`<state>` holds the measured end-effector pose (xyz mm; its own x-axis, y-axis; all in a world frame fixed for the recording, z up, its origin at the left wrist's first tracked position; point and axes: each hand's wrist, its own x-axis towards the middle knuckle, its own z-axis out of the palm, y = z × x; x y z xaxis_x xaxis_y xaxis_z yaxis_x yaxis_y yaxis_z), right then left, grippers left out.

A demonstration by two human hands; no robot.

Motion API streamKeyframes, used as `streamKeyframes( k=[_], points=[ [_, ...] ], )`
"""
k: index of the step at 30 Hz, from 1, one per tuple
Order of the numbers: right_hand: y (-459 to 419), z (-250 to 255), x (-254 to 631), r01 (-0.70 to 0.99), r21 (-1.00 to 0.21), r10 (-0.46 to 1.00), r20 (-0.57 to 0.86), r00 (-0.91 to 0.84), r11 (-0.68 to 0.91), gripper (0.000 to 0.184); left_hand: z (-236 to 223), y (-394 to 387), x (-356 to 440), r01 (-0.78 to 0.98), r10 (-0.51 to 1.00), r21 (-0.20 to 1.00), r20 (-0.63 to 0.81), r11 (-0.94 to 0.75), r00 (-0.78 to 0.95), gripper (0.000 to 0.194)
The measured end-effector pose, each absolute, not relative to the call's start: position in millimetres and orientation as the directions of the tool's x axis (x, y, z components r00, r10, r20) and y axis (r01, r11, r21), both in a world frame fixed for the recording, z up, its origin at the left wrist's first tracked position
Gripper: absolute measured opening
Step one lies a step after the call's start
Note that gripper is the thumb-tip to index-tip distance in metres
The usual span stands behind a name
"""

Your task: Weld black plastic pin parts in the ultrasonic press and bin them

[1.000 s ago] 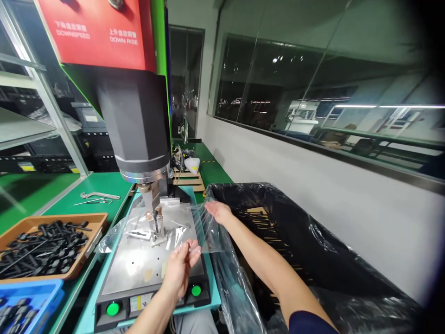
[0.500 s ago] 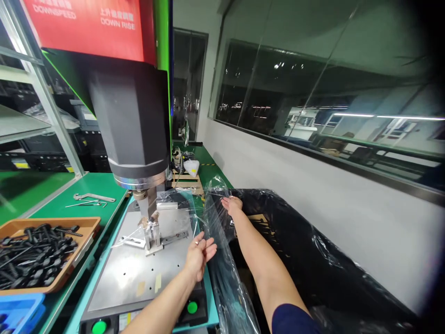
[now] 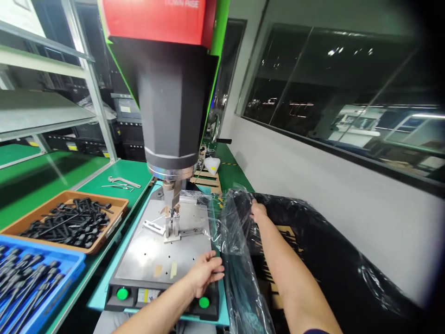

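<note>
My left hand [image 3: 206,273] rests at the right edge of the metal machine plate [image 3: 156,253], fingers curled against a clear plastic sheet [image 3: 232,232]. My right hand [image 3: 258,212] reaches farther back and grips the far edge of the same clear sheet at the rim of a big bin lined with black plastic [image 3: 327,260]. The sheet hangs crumpled between plate and bin. A small fixture [image 3: 171,224] stands on the plate under the press head [image 3: 172,116].
Left of the machine sit an orange tray [image 3: 74,220] and a blue tray [image 3: 33,273], both filled with several black plastic parts. Wrenches [image 3: 123,183] lie on the green bench. Green buttons [image 3: 122,293] flank the machine's front. A white wall runs along the right.
The clear sheet has been pulled off the machine plate toward the black-lined bin. Both hands moved right with it, and my view shifted left, bringing the blue tray into view.
</note>
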<state>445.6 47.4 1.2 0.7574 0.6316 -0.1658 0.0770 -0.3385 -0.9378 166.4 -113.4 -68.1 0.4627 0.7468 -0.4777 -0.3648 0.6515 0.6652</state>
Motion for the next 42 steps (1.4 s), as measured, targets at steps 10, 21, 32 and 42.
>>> streamKeyframes(
  k=[10, 21, 32, 42],
  points=[
    [-7.5, 51.9, 393.7, 0.734, -0.674, 0.807, 0.386, 0.446, -0.083, 0.054, -57.6, -90.0, -17.8, -0.581, 0.876, 0.793, -0.4, 0.183, -0.27, 0.012],
    [-20.0, -20.1, 295.7, 0.666, -0.737, 0.978, 0.032, 0.205, -0.115, 0.041, -16.6, -34.6, -65.1, -0.621, 0.901, 0.671, -0.407, 0.405, 0.149, 0.069],
    [-1.0, -22.3, 333.7, 0.828, -0.517, 0.966, 0.007, 0.258, -0.217, 0.052, 1.1, 5.2, -57.6, -0.527, 0.959, 0.801, -0.219, 0.282, 0.18, 0.05],
    [24.1, -30.5, 374.5, 0.866, -0.413, 0.955, -0.035, 0.294, -0.282, 0.055, 13.6, 20.2, -52.2, -0.549, 0.967, 0.811, -0.077, 0.202, 0.242, 0.066]
  ],
)
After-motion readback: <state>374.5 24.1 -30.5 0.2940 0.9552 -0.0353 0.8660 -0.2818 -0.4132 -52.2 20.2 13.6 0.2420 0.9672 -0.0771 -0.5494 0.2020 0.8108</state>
